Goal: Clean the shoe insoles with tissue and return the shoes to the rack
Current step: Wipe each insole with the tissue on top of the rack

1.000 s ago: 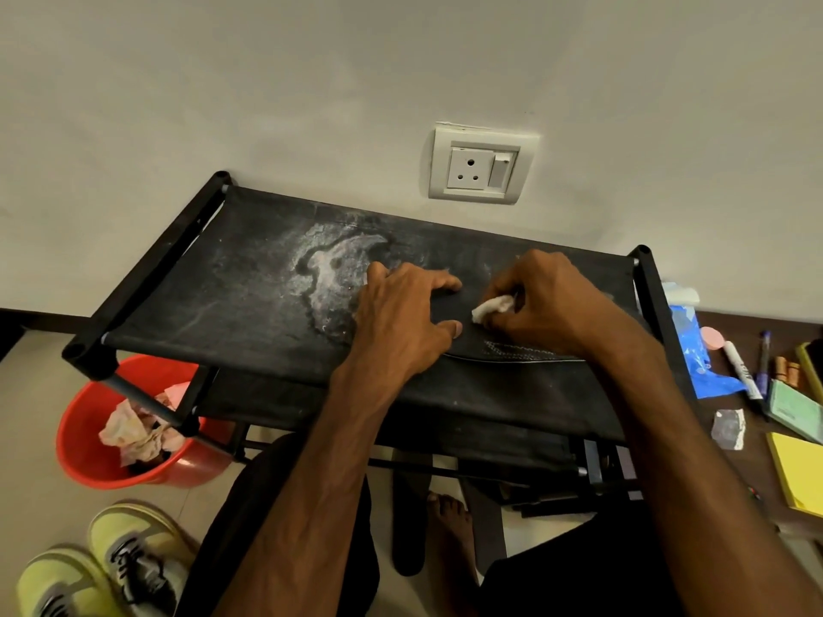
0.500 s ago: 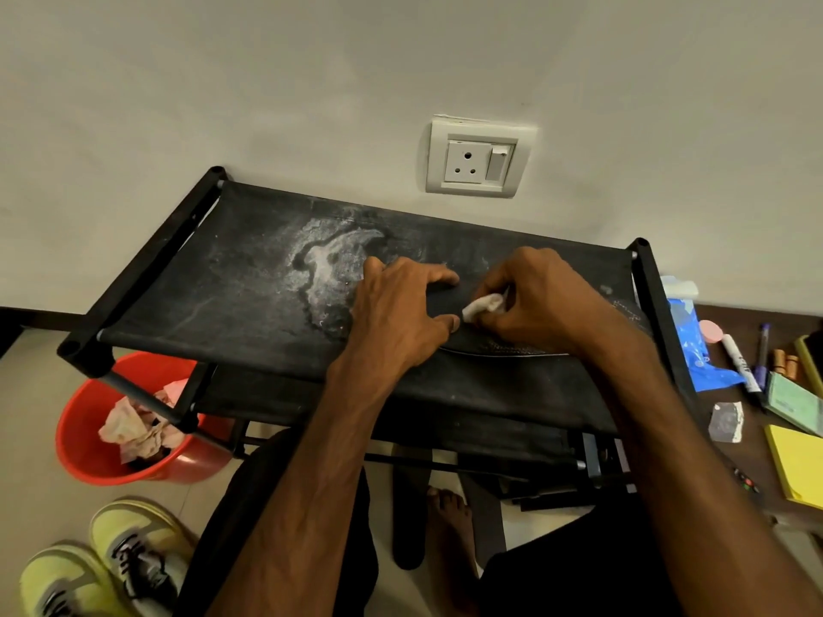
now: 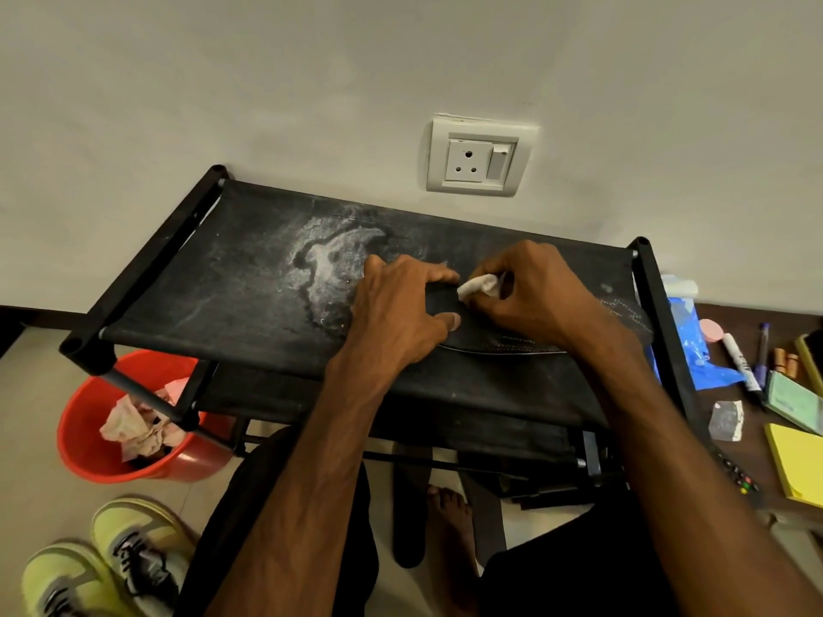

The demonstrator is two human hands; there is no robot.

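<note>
A black insole (image 3: 503,342) lies on the top shelf of the black fabric shoe rack (image 3: 249,300). My left hand (image 3: 401,309) grips the insole's left end, thumb and fingers curled round it. My right hand (image 3: 530,296) pinches a small white wad of tissue (image 3: 478,286) and presses it on the insole just right of my left fingers. Both hands hide most of the insole. A pair of yellow-green sneakers (image 3: 107,567) stands on the floor at the lower left.
A red bucket (image 3: 84,438) holding crumpled tissues sits under the rack's left end. A wall socket (image 3: 481,155) is above the rack. Right of the rack lie a blue plastic bag (image 3: 686,345), markers (image 3: 741,362) and a yellow pad (image 3: 797,465). My bare foot (image 3: 450,518) shows below.
My right hand has slid the tissue a little up and left along the insole, closer to my left fingers. My left hand keeps its hold.
</note>
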